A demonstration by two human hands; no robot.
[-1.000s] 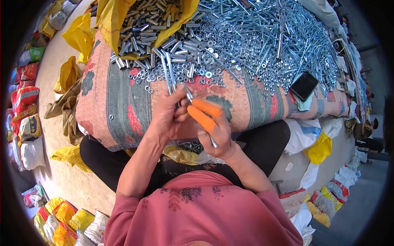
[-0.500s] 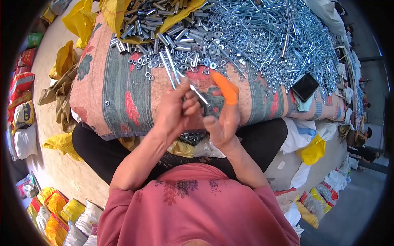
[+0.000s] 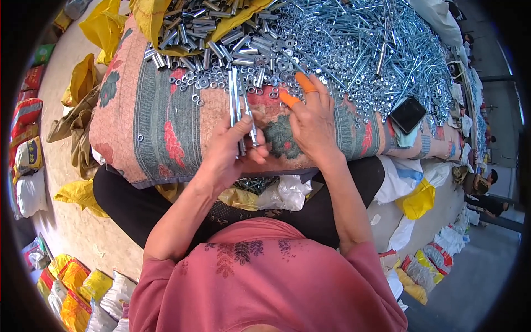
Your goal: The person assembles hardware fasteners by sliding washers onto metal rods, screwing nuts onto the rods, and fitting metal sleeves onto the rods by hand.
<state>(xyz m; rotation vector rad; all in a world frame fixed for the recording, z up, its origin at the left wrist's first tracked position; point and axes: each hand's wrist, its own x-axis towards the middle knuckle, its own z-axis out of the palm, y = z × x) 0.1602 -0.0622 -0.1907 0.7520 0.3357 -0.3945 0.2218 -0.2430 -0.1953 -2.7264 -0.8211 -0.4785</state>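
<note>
Left grip [image 3: 225,145] holds slim metal rods [image 3: 234,97], while the right grip [image 3: 315,127] points orange finger caps [image 3: 305,82] toward the washers [image 3: 340,69]!

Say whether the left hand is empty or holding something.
Holding: the left hand clasps metal rods, their ends jutting out beyond it.

Brightly lit, glinting metal parts [image 3: 354,69], curved fisheye edges, black corners

Flowered cloth [image 3: 185,146], pink and grey, carried: yellow sack [image 3: 146,19], 10 o'clock from its middle; metal tubes [image 3: 225,52], 11; small metal rings [image 3: 332,66], 1; long bolts [image 3: 412,61], 2; pale rag [image 3: 406,141] under black phone [image 3: 408,115], 3; stray ring [image 3: 140,138], between 8 and 9.
</note>
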